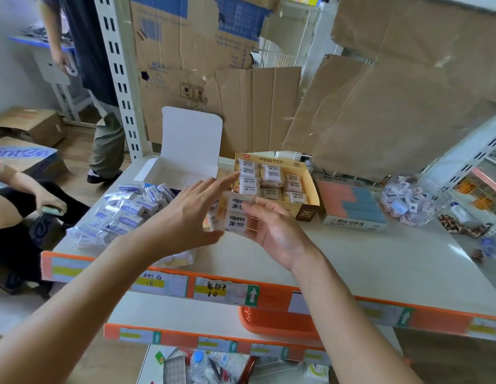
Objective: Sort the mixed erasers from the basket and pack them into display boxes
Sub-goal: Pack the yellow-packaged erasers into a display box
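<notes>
The left hand's [191, 214] fingers [221, 184] are straight and slightly spread, pointing toward the upper right of the frame, their tips just reaching the near left corner of the yellow display box [310, 189]. Its thumb lies below and to the left of the 2B erasers [235, 214]; whether the palm touches them cannot be told. The right hand [271, 231], palm turned toward the camera, grips those erasers at the centre of the frame, thumb curled over their upper right edge and the other fingers hidden behind them.

Two wrapped erasers show in the grip, one directly above the other, printed faces toward the camera. Each one's long axis runs left to right and its "2B" label reads upright; together the pair stands as a block that is taller than it is wide, tilted a little. They are held above the shelf [366, 261], just in front of the yellow display box.

That box, just above centre, holds rows of the same wrapped erasers lying flat. To its left stands a white box [191, 134] with its lid upright, and in front of that a loose pile of blue-and-white erasers [130, 209]. To the right lies a box of pink and blue erasers [352, 206], then a clear bag of small erasers [407, 200]. An orange basket [274, 322] sits under the shelf edge, lower centre.
</notes>
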Demonstrator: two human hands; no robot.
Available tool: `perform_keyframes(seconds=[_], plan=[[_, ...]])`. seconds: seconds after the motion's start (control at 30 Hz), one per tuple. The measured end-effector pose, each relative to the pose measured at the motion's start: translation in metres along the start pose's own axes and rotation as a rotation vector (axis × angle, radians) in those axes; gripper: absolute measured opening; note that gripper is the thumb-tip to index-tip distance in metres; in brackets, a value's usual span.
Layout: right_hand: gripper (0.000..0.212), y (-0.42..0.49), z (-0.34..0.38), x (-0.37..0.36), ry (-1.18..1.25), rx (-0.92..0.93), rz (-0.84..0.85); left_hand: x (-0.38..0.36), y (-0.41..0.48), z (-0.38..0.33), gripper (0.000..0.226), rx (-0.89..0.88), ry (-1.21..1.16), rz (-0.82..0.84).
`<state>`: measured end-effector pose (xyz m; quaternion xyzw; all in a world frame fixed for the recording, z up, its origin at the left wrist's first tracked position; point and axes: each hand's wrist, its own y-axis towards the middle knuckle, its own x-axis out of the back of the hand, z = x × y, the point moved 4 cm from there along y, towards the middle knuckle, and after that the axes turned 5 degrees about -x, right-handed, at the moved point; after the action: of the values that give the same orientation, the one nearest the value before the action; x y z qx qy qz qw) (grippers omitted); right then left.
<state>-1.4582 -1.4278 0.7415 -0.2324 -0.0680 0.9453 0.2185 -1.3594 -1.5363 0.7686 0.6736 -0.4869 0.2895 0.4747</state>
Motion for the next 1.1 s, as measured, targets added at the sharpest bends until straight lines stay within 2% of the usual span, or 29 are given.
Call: perform_keyframes(seconds=[0.13,0.23,0.3,0.43,0.67,0.8,0.9,1.0,1.1], plan=[[0.016,-0.001,0.001,0.001,-0.038,0.012,-0.011,-0.01,0.007,-0.003,0.101,-0.03,-0.004,0.006],[0.014,-0.003,0.004,0.008,0.004,0.05,-0.067,-0.011,0.008,-0.002,0.095,-0.041,-0.111,-0.058],[0.013,-0.004,0.006,0.013,0.041,0.067,-0.09,-0.01,0.009,-0.001,0.083,0.022,-0.256,-0.107],[0.012,-0.005,0.011,0.017,-0.019,0.107,-0.105,-0.02,0.012,0.003,0.063,0.253,-0.626,-0.093],[0.021,-0.001,0.023,0.031,-0.22,0.178,-0.215,-0.027,0.023,0.003,0.067,0.31,-0.831,-0.04],[0.031,0.002,0.031,0.039,-0.284,0.193,-0.255,-0.032,0.037,0.003,0.07,0.269,-0.827,-0.006],[0.024,0.006,0.037,0.048,-0.348,0.211,-0.278,-0.038,0.047,0.007,0.084,0.249,-0.8,0.012],[0.01,0.013,0.046,0.064,-0.359,0.242,-0.39,-0.04,0.056,0.008,0.083,0.134,-0.551,-0.003],[0.008,0.018,0.061,0.084,-0.439,0.266,-0.526,-0.038,0.065,0.011,0.063,0.078,-0.281,-0.072]])
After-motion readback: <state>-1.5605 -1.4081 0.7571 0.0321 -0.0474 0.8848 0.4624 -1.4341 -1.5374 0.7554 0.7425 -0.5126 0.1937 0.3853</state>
